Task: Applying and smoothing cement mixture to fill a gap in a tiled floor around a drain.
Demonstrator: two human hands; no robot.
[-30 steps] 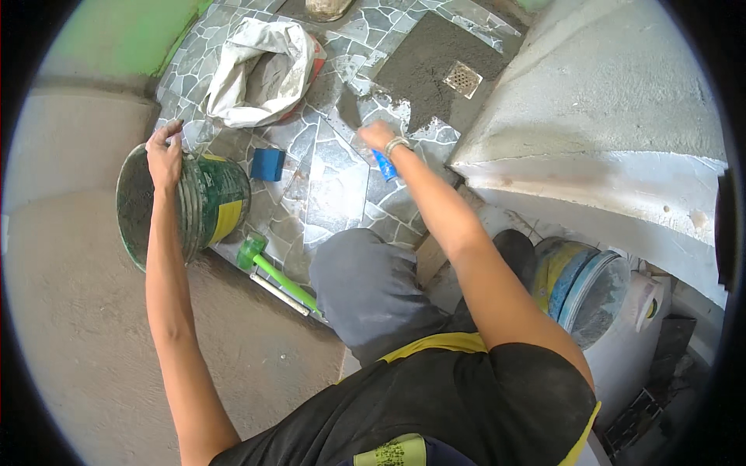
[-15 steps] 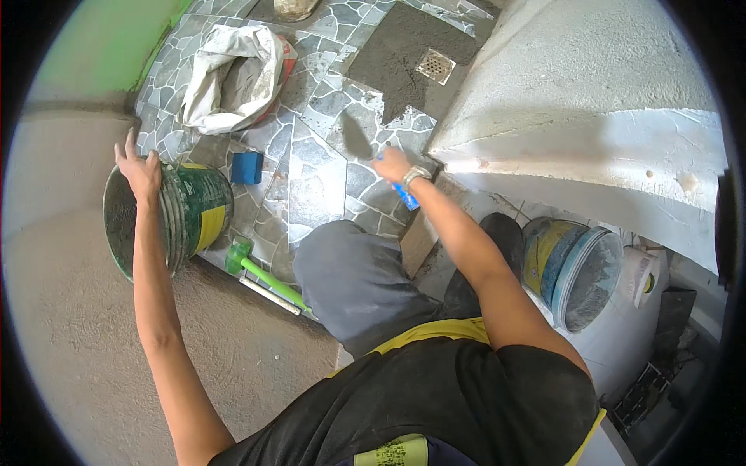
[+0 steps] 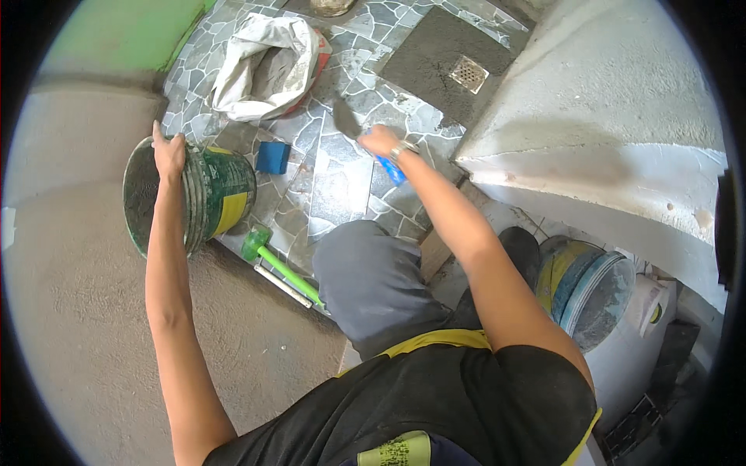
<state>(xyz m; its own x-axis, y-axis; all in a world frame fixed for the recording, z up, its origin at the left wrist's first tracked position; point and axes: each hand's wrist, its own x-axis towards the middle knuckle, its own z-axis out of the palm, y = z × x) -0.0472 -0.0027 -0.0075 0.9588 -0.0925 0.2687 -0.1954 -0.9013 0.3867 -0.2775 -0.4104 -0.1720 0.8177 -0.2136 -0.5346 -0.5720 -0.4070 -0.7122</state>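
My left hand [image 3: 169, 155] grips the rim of a green bucket [image 3: 224, 186] tipped toward the left, its inside coated grey. My right hand [image 3: 379, 141] is closed on the blue handle of a trowel [image 3: 346, 118], blade over the stone-patterned tiles [image 3: 336, 189]. Beyond it is a square patch of grey mortar [image 3: 420, 58] around a metal drain grate [image 3: 468, 75]. An open white sack [image 3: 237, 74] of grey material lies at the back, and a blue block [image 3: 272, 157] sits between the bucket and the tiles in front of me.
A green mallet [image 3: 284, 270] and a pale stick [image 3: 280, 286] lie along the floor edge by my knee. Another bucket [image 3: 594, 303] stands at my right, below the rough white wall [image 3: 590, 93]. A concrete surface [image 3: 93, 326] is at left, with a green wall [image 3: 116, 39] behind.
The view has shifted back and forth. My right hand with the trowel drew back toward me, then moved forward and left again. My left hand stays on the bucket.
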